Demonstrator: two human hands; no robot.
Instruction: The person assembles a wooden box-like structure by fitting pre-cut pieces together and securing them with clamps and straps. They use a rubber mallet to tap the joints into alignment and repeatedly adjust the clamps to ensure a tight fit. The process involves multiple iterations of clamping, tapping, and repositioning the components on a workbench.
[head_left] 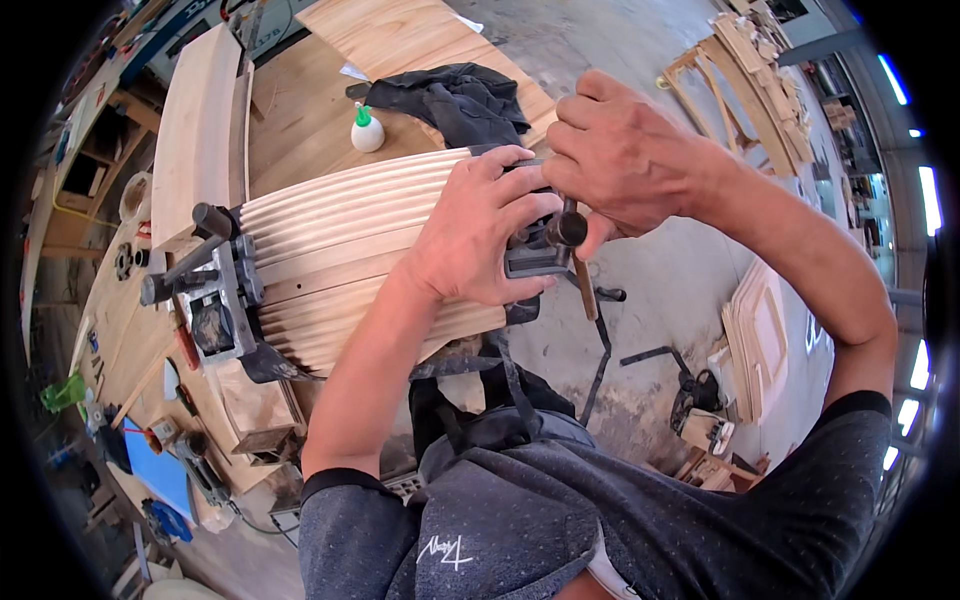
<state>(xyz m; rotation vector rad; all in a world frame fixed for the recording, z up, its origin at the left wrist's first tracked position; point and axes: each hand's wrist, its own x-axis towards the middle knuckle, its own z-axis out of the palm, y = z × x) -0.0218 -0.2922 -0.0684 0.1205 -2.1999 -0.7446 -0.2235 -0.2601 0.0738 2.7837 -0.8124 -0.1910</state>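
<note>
A pale wooden panel with ridged, slightly bowed slats (350,255) lies across the bench in front of me. A dark metal clamp (540,262) sits at its right end, and my left hand (480,230) wraps over that clamp and the panel's end. My right hand (625,150) is closed around the clamp's turning handle, most of which the fingers hide. At the panel's left end stands another metal clamp (215,285) with dark round-ended bars. Black strap (270,362) shows along the panel's near left corner.
Behind the panel are a white bottle with a green top (367,132), a dark cloth (455,98) and a wide board (420,40). A thick curved timber (197,130) stands at left. Tools, including a power tool (200,465), lie lower left. Wooden frames (755,340) lean at right.
</note>
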